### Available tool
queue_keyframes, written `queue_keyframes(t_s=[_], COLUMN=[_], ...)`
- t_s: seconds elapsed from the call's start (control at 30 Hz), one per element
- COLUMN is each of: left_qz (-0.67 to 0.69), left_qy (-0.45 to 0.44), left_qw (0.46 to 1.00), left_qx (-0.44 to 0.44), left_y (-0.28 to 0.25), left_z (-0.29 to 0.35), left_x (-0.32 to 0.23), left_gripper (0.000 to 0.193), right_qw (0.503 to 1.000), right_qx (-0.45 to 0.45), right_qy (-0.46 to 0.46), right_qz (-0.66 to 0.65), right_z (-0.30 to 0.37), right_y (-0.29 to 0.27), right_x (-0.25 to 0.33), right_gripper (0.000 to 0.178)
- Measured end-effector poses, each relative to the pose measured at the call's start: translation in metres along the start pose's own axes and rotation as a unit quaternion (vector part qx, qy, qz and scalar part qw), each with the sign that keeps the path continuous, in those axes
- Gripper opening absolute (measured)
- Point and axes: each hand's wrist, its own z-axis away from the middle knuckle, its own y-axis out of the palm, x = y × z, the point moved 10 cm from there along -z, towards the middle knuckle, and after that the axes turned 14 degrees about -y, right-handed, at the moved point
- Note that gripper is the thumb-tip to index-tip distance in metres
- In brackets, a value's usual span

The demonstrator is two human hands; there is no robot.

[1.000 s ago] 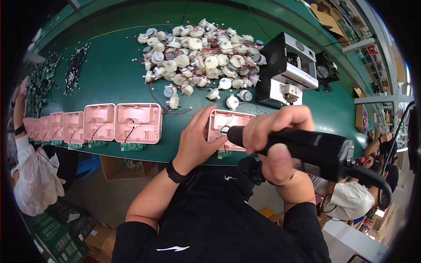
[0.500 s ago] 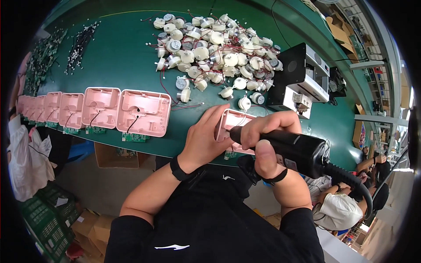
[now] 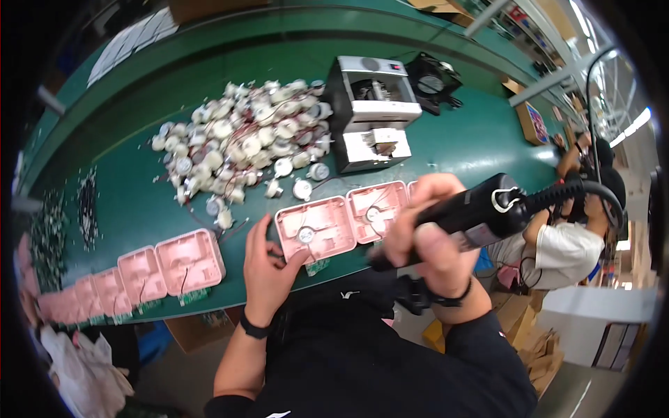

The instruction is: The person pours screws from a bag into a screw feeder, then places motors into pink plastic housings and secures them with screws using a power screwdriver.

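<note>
Our left hand [image 3: 268,279] is resting at the left end of a pink plastic housing [image 3: 327,240], fingers apart and gripping nothing; its thumb is lying at the near-left corner, and we can't tell if it's pressing. Our right hand [image 3: 440,256] is gripping a black corded electric screwdriver [image 3: 488,202].

Key relation: that housing is lying just beside the left hand, so the left is nearer; from the right hand it's lying leftward, with a second pink housing [image 3: 359,197] sitting between. Housing's long axis is running left to right, climbing slightly rightward. Screwdriver's is running from upper right to lower left, nose hanging right of the first housing; its bit is blurring out, can't read it.

One round motor [image 3: 305,234] is sitting inside the first housing. Beyond, on the green tabletop [image 3: 474,146], a motor heap [image 3: 254,132] is lying, a black-and-silver machine [image 3: 382,111] is standing right of it, and a row of pink housings [image 3: 188,251] is stretching off left.
</note>
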Motion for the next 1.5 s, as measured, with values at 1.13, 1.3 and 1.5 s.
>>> queue_keyframes(t_s=[1.13,1.3,1.5], left_qz=[0.141,0.146,0.143], left_qy=[-0.091,-0.056,-0.035], left_qw=[0.926,0.911,0.899], left_qx=[0.339,0.383,0.412], left_y=[0.251,0.338,0.419], left_z=[0.013,0.004,0.002], left_x=[-0.093,-0.118,-0.14], left_gripper=[0.075,0.08,0.083], right_qw=[0.845,0.823,0.799], right_qx=[-0.388,-0.423,-0.429], right_qy=[0.165,0.182,0.193], right_qz=[0.329,0.333,0.374], right_z=[0.191,0.243,0.261], right_y=[-0.405,-0.379,-0.34], right_x=[-0.021,0.007,0.047], right_gripper=[0.027,0.021,0.02])
